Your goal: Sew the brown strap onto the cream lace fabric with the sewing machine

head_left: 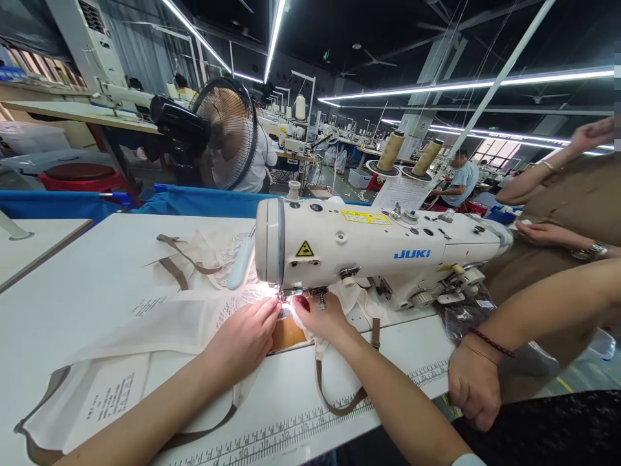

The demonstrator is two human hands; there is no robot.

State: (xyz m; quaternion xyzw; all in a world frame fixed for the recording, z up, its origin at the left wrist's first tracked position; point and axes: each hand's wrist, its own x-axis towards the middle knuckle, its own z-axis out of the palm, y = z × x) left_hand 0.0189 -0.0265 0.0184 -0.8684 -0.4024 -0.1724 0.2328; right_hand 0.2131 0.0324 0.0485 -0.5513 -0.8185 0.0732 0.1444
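Under the lit needle area of a white sewing machine lies a cream lace-trimmed garment with brown straps and printed text. My left hand presses its closed fingers onto the lace just left of the presser foot. On the other side of the foot, my right hand has its fingers closed on the garment's edge, its fingertips partly hidden by the machine. A brown strap loops down below my right wrist. The garment's left panel spreads across the table.
A printed ruler runs along the table's front edge. Another person's fist rests at the table's right corner, beside a clear plastic bag. Thread cones and a black fan stand behind. More fabric pieces lie behind the garment.
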